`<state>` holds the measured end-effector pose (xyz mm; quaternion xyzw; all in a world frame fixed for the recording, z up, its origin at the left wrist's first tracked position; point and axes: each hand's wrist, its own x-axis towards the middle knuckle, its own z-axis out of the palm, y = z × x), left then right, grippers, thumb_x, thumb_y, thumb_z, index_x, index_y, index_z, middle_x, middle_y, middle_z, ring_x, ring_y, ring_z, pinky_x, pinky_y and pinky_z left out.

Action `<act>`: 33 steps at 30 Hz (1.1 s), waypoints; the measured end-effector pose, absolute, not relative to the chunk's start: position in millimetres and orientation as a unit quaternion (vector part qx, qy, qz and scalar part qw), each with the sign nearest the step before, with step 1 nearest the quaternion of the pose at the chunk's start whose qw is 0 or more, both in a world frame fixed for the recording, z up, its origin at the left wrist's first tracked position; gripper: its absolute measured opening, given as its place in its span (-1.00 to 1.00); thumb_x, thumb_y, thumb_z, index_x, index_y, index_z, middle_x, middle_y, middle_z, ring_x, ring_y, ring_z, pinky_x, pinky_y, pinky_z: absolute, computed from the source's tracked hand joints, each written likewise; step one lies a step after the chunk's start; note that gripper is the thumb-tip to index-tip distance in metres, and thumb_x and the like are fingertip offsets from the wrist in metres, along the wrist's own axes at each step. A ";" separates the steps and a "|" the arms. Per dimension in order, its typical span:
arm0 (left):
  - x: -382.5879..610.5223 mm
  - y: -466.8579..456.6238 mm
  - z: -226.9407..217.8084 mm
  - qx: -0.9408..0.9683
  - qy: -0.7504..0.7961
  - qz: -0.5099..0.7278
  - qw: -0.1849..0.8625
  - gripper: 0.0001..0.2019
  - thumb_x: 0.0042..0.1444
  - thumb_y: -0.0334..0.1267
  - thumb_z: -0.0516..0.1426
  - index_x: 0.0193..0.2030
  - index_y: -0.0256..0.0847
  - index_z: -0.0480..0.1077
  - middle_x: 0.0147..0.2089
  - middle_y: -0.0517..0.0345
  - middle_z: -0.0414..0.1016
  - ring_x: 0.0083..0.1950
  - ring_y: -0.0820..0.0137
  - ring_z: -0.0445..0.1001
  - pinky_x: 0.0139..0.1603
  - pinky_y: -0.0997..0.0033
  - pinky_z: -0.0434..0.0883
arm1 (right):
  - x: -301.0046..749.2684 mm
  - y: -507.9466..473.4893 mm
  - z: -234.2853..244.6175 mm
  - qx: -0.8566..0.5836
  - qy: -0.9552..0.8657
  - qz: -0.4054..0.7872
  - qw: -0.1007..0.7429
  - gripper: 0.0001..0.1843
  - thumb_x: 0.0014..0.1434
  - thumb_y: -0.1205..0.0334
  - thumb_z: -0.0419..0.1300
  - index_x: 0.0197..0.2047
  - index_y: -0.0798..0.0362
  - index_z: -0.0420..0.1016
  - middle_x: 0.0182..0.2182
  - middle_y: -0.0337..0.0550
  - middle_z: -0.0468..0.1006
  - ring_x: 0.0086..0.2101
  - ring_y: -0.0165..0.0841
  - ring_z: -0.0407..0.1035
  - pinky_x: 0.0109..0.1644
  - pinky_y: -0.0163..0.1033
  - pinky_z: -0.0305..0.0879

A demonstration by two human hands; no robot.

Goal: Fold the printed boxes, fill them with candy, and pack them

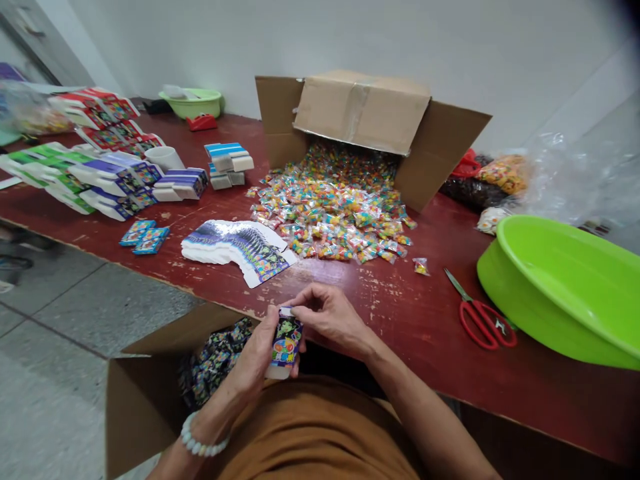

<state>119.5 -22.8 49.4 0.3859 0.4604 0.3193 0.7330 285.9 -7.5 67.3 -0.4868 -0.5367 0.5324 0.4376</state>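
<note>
Just off the table's front edge, a small printed candy box [286,340] is held upright in front of my body. My left hand [257,350] wraps round it from the left, thumb along its side. At its top end, the fingers and thumb of my right hand [330,319] pinch the white flap. The box's lower end shows a pale open flap. Beyond my hands lies a fanned stack of flat printed cartons [240,247]. Behind that, a heap of small candy packets [340,213] spills from a tipped cardboard box [360,113].
Red-handled scissors [483,320] and a large green basin [560,293] are at the right. Stacked boxes [115,180] stand at the left, near two blue packets [145,237]. Below the table edge, an open carton [145,380] holds dark packets [215,363].
</note>
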 end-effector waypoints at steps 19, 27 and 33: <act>116.0 -17.2 44.1 0.446 0.479 0.312 0.689 -0.16 0.18 0.37 -0.01 0.36 -0.27 0.28 -0.52 0.10 0.52 -0.71 0.41 0.40 -0.71 0.50 0.31 | 286.9 -9.6 63.8 -0.397 -0.556 0.594 0.424 -0.84 0.23 0.17 0.23 -0.30 0.06 0.57 -0.32 -0.17 0.63 -0.43 -0.42 0.47 -0.36 -0.33 0.37; 131.2 -18.6 48.5 0.360 0.483 0.334 0.725 -0.30 0.05 0.18 0.27 0.27 -0.04 0.27 -0.44 0.25 0.55 -0.70 0.38 0.44 -0.71 0.47 0.34 | 302.1 -14.0 41.6 -0.439 -0.696 0.417 0.385 -0.70 0.22 0.30 0.25 0.03 -0.06 0.58 -0.09 -0.16 0.55 -0.27 -0.42 0.44 -0.13 -0.29 0.40; 109.4 -26.3 34.5 0.266 0.467 0.281 0.795 -0.49 -0.17 -0.11 0.47 -0.08 -0.14 0.45 -0.22 0.05 0.68 -0.28 0.20 0.64 -0.25 0.30 0.56 | 427.6 7.8 40.9 -0.764 -0.521 0.066 0.374 -0.61 0.30 0.25 0.14 0.18 0.05 0.45 0.09 0.09 0.47 0.08 -0.14 0.33 0.21 0.00 0.22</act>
